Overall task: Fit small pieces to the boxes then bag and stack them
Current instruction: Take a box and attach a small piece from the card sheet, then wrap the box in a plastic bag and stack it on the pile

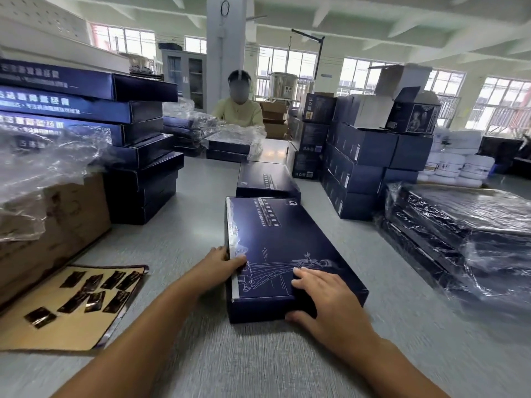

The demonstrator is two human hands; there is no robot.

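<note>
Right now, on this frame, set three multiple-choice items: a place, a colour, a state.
1. Where is the cardboard sheet of small black pieces relative to the box under the left hand and right hand? A on it; B left of it; C right of it.
2. That box is: A red; B white; C dark blue.
3. That box is: A bagged; B unbagged; C atop a stack.
B, the sheet lies on the left hand's side; C, its lid looks dark blue; B, no plastic covers it.
</note>
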